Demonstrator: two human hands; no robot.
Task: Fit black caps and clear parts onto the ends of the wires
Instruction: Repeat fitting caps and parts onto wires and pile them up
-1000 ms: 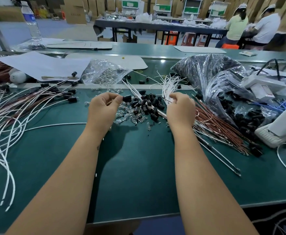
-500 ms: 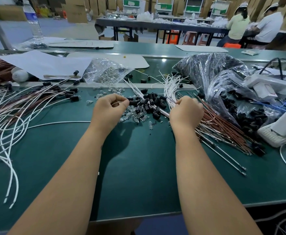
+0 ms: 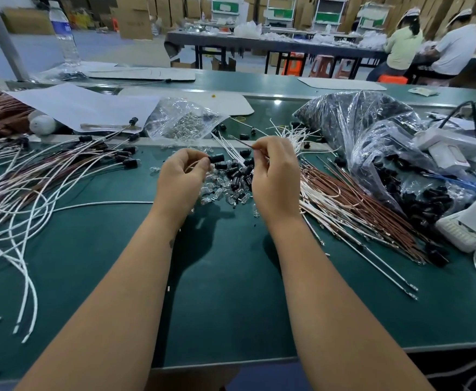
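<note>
Green bench mat (image 3: pixel 231 292) under your forearms, both hands raised over the small parts at centre frame.

At the left of the frame lies a sprawl of white and brown wires already tipped with black caps (image 3: pixel 48 176). Your left hand (image 3: pixel 180 179) pinches a short black cylindrical cap (image 3: pixel 217 158) at its fingertips, a thin brown wire curling inside the palm. Just below and between your hands sits the loose heap of black caps and clear glassy parts (image 3: pixel 231 184) on the mat. Your right hand (image 3: pixel 276 179) pinches a thin brown wire end (image 3: pixel 245 143), its tip pointing up-left, apart from the cap. Right of it fans a bundle of bare brown and white wires (image 3: pixel 358 204), then crumpled clear plastic bags of black caps (image 3: pixel 372 131) at the upper right.
</note>
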